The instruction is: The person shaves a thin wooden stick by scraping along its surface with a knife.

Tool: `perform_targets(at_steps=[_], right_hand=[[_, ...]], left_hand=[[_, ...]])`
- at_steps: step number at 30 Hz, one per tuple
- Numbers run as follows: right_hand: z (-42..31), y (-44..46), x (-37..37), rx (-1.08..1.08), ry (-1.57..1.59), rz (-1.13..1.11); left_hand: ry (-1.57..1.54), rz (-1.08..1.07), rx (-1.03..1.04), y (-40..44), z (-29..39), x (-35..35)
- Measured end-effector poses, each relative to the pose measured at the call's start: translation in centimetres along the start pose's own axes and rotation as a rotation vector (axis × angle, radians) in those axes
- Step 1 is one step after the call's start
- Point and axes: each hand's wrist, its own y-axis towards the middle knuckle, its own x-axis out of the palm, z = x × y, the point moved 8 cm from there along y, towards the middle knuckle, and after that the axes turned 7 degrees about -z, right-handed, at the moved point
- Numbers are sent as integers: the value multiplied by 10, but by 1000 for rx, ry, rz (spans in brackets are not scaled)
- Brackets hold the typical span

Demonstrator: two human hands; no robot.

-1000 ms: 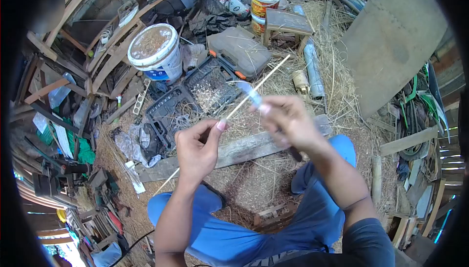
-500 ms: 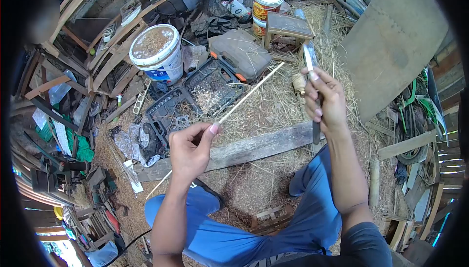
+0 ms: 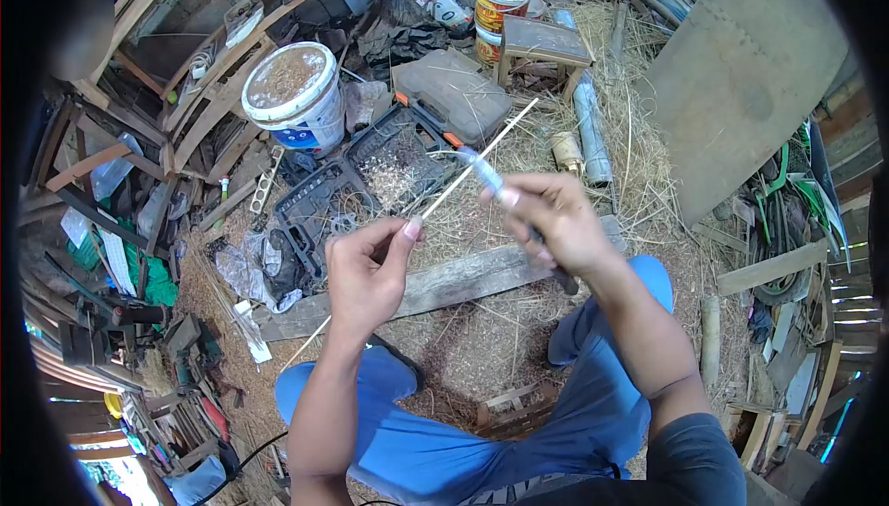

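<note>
Between thumb and fingers, my left hand (image 3: pixel 370 261) pinches a long thin bamboo strip (image 3: pixel 482 162). The strip slants up to the right, and its lower end shows beneath my wrist near my knee. My right hand (image 3: pixel 553 221) is wrapped round the dark handle of a knife (image 3: pixel 483 171), smeared by motion. The blade points up and left and overlaps the strip in the view; I cannot tell whether they touch. A thin pale curl appears at the blade's tip.
A wooden plank (image 3: pixel 468 279) lies across the floor before my feet. Beyond it are an open black tool case (image 3: pixel 319 193) holding shavings, a white bucket (image 3: pixel 294 103), a small wooden stool (image 3: pixel 546 40) and a bamboo tube (image 3: pixel 591 131). Straw and shavings cover the ground.
My right hand has swung left and down with the knife, from well right of the strip to the strip's upper part. My left hand and the strip have barely shifted.
</note>
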Motion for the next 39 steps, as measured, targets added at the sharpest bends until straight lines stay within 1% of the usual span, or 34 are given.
perform_targets(at_steps=[1,3,5,6,8,9,10,11,13,14,17,18,21,22,25,27,29,30,33,34,37,38,39], right_hand=[[-5,-1,-11,-14,44,71],[-5,-1,-13,-36,43,62],[-5,-3,-1,-52,-50,8],[-6,-4,-2,-55,-47,14],[-7,-4,-8,-56,-19,48],[-7,-3,-11,-53,-4,63],[-9,-2,-18,-46,78,54],[-11,-3,-15,-47,74,52],[-11,-6,-7,-46,43,63],[-9,-7,1,-48,81,5],[-16,-6,-19,-73,20,73],[-16,-6,-22,-63,91,69],[-13,-8,-8,-63,-7,20],[-11,-8,-4,-41,41,7],[-17,-7,-25,-58,35,53],[-17,-9,-20,-71,55,60],[-17,-13,-13,-67,45,29],[-18,-13,-17,-76,13,57],[-13,-10,-25,-50,27,75],[-13,-10,-23,-53,31,80],[-17,-11,-22,-80,-18,64],[-17,-10,-33,-83,-12,69],[-24,-10,-63,-150,-12,225]], left_hand=[[12,-3,12,-2,2,0],[21,-5,27,-2,2,0],[-10,-25,9,-2,-5,2],[-8,-31,12,-2,-6,3],[-9,15,79,-5,-2,0],[-3,8,78,-7,-1,-2],[8,-23,34,-8,-2,-2],[15,-49,-8,-9,-5,-2],[-6,-39,-13,-10,-8,-5],[-20,-39,-16,-10,-9,-5],[31,-12,30,-11,-3,-10],[32,-14,29,-11,-4,-11],[48,-36,26,-12,-7,-8],[17,-36,18,-11,-8,-10],[-1,-51,13,-11,-8,-12],[43,-82,-10,-11,-5,-9],[-13,-54,-12,-14,-13,-12],[-57,-34,-9,-13,-14,-15],[52,-52,39,-12,-5,-9],[59,-75,-2,-12,-10,-10],[41,-70,-7,-14,-8,-19],[57,-79,23,-14,-7,-17],[63,-86,23,-16,-8,-18]])
